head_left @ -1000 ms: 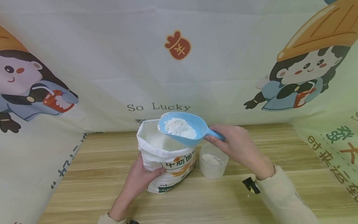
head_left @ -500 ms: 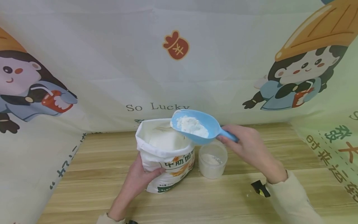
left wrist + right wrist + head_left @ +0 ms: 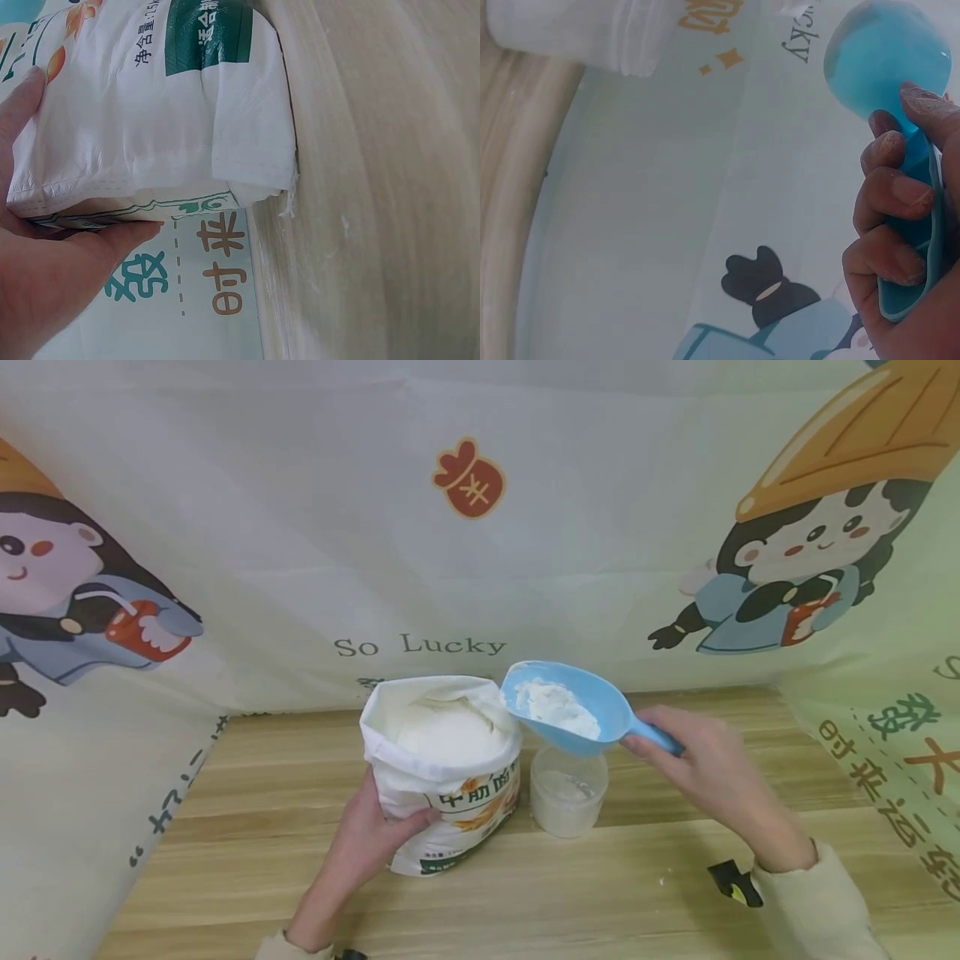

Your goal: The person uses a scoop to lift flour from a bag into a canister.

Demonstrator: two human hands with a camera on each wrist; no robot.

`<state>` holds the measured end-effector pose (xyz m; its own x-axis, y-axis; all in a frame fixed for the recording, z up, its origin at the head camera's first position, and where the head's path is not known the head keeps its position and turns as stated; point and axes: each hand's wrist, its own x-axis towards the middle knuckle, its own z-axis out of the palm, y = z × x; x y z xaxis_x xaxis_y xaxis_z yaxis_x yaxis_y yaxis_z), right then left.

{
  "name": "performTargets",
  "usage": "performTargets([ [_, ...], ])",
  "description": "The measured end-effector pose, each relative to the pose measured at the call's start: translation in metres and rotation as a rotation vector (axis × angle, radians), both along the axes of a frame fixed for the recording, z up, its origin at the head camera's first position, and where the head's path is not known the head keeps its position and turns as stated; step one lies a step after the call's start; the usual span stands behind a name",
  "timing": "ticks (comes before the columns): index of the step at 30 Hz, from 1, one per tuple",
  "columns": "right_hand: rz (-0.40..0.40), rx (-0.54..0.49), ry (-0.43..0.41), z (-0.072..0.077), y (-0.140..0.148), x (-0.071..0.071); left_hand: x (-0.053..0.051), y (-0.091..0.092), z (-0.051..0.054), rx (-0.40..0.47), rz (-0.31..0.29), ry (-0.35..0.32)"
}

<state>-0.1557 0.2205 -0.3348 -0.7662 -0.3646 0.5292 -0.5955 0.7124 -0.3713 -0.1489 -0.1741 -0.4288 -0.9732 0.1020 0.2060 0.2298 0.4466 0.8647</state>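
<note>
- Currently, I'm seeing the left hand [image 3: 375,827] gripping the left side of the bag [image 3: 480,818], its thumb lying across the printed front and its fingers wrapping round behind.
- The bag is standing on the desk [image 3: 600,910] near the back edge, a little left of that edge's middle, its top gaping and white powder showing inside.
- The right hand [image 3: 705,760] is gripping the blue scoop [image 3: 613,710] by the handle; in the right wrist view I'm seeing the fingers curling round it, dusted white.
- The scoop is hanging above the desk, beside the bag's mouth and over or behind the cup, I can't tell which, and it is carrying a heap of powder [image 3: 558,706].
- The clear cup [image 3: 566,817] is standing just right of the bag, holding some powder.
- A printed cloth [image 3: 592,527] is rising behind the desk's back edge.
</note>
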Motion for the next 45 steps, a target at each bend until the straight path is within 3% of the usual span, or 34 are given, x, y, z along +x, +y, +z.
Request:
performTargets([
  [23, -0.085, 0.142, 0.019, -0.023, 0.048, 0.019, 0.001, 0.0, 0.001, -0.025, 0.034, -0.02],
  [30, -0.118, 0.231, -0.025, -0.022, 0.058, 0.023, 0.0, 0.0, 0.0, 0.0, 0.021, -0.027],
  [45, -0.089, 0.414, -0.09, -0.009, 0.063, 0.019, 0.0, 0.0, 0.001, -0.01, 0.02, -0.03],
])
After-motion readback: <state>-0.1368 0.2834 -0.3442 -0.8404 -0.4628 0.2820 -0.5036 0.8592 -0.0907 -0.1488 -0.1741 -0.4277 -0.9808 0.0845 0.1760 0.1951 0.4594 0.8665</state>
